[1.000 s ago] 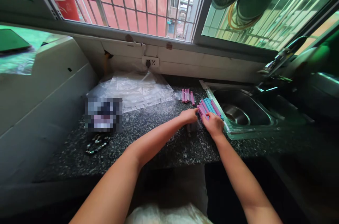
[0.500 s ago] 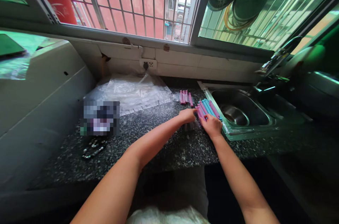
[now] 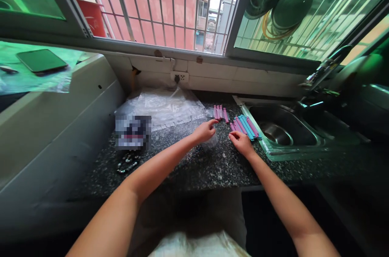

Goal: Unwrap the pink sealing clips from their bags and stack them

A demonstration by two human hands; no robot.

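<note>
Pink and blue strips (image 3: pixel 245 126), laid just left of sink (image 3: pixel 304 149). Probably light, stiff and smooth; best pinched mid-length. Left hand (image 3: pixel 207 130) part-curled, index extended; right hand (image 3: pixel 240 142) near-pinched; contents of either not discernible.

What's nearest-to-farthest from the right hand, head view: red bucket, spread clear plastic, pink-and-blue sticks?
1. Pink-and-blue sticks: just beyond the right hand
2. Spread clear plastic: to its left, farther back
3. Red bucket: far left, beyond the window frame
</note>
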